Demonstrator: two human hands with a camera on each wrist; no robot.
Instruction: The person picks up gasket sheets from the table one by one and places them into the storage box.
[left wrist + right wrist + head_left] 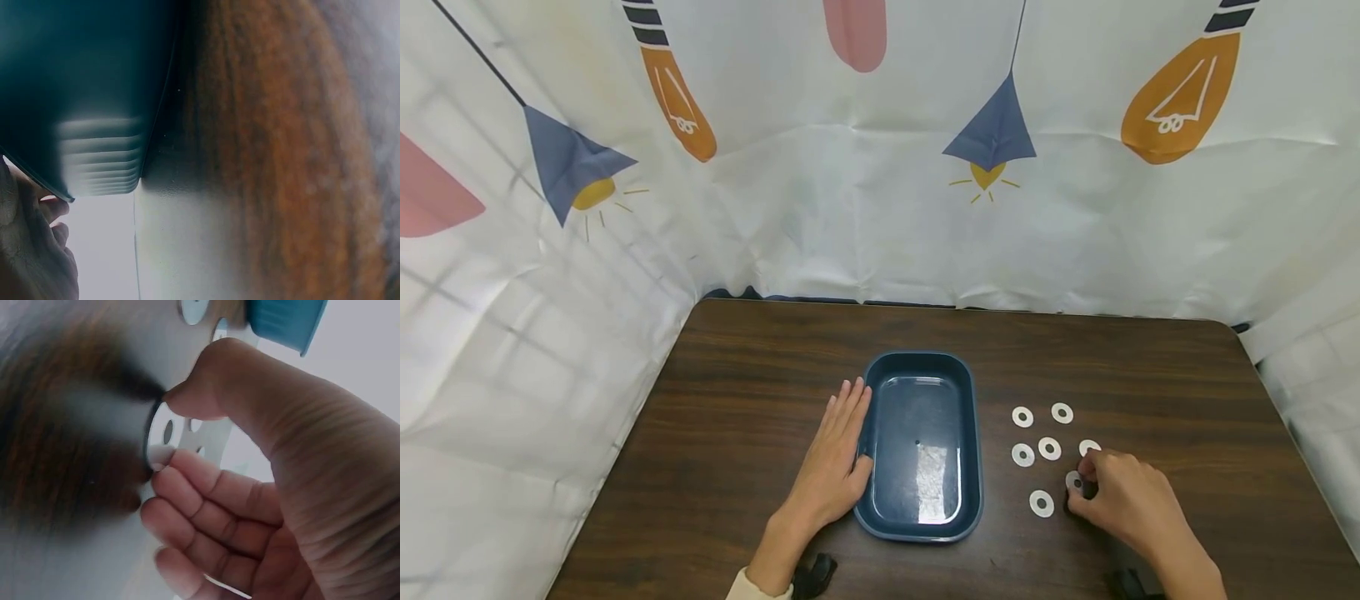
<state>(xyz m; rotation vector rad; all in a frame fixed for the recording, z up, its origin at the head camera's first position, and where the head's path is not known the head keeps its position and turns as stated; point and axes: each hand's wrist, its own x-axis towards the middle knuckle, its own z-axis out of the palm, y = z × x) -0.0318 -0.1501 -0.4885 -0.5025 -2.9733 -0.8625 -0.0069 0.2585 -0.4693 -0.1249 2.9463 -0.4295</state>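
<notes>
1. A white curtain point(865, 208) printed with bulbs and lamps closes in the left side and back of the dark wooden table point(760, 367), leaving no way out past those two edges.
2. The left hand point(835, 462) lies flat on the table against the left wall of the blue tray point(973, 442), fingers straight and together pointing away from the person, thumb touching the tray's rim. The left wrist view shows only the tray's ribbed corner point(94, 156) and blurred wood grain.
3. The tray sits at the table's middle, lengthwise away from the person, and nothing is visible inside it except a glare patch. Bare wood lies left of the tray and behind it.
4. Right of the tray lie loose white washers point(1022, 417), flat and apart from one another: two farther back, three in a middle row, one point(1041, 503) nearest the front edge.
5. Farther right of the tray, the right hand point(1123, 496) rests low on the table with curled fingers. Thumb and forefinger pinch a washer point(164, 432) by its edge, tilted up; whether it has fully left the wood is hard to tell from the blurred right wrist view.
6. Right of that hand the table stays open up to its rounded far corner.
</notes>
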